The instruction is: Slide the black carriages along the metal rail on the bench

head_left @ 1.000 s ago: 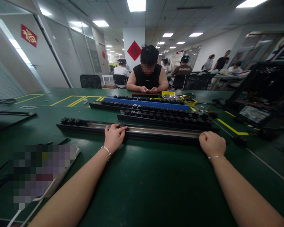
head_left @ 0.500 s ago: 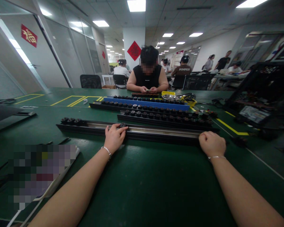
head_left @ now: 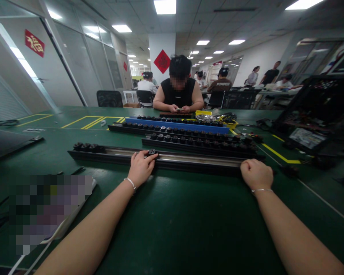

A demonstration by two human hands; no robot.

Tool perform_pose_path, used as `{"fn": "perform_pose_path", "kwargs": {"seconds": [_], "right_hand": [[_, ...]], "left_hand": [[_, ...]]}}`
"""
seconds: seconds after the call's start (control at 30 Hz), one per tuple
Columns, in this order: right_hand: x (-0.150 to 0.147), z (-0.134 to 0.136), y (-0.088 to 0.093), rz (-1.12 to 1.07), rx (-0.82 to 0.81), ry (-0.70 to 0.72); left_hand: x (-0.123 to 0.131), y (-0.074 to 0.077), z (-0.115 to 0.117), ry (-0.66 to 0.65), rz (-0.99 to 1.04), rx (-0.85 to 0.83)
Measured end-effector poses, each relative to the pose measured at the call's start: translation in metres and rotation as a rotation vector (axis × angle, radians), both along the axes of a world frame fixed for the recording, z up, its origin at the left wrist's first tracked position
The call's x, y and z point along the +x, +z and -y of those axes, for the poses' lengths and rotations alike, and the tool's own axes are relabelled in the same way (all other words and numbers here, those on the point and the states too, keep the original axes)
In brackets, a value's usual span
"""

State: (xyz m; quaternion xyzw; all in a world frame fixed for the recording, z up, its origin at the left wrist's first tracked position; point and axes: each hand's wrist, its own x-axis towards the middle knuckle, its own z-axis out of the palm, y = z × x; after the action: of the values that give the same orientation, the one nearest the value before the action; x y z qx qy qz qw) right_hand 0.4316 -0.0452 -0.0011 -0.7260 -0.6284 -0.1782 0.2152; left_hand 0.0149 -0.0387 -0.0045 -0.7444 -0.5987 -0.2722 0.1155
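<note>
A long black rail (head_left: 183, 160) with a shiny metal channel lies across the green table in front of me. Several round black socket-like pieces (head_left: 86, 146) sit in its left end. Near the middle of the channel is one more round black piece (head_left: 152, 152), its top showing past my fingertips. My left hand (head_left: 141, 166) has its fingers closed about that piece, the undersides hidden. At the rail's right end my right hand (head_left: 256, 174) is curled into a fist around the end, which it covers.
Behind lie more black rails (head_left: 189, 141) filled with round pieces, and a blue rail (head_left: 177, 126). A blurred-out device (head_left: 54, 214) rests at left. A dark open case (head_left: 312, 118) stands at right. Across the table a person (head_left: 179, 89) holds a small object.
My left hand has slid slightly right along the rail, and the round black piece has moved with it. My right hand stays at the rail's end.
</note>
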Motion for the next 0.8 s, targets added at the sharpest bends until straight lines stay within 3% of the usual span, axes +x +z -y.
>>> {"fn": "perform_pose_path", "kwargs": {"seconds": [0.8], "right_hand": [[-0.0017, -0.0003, 0.0028, 0.001, -0.04, -0.031]], "left_hand": [[0.0042, 0.002, 0.0034, -0.121, -0.098, -0.042]]}}
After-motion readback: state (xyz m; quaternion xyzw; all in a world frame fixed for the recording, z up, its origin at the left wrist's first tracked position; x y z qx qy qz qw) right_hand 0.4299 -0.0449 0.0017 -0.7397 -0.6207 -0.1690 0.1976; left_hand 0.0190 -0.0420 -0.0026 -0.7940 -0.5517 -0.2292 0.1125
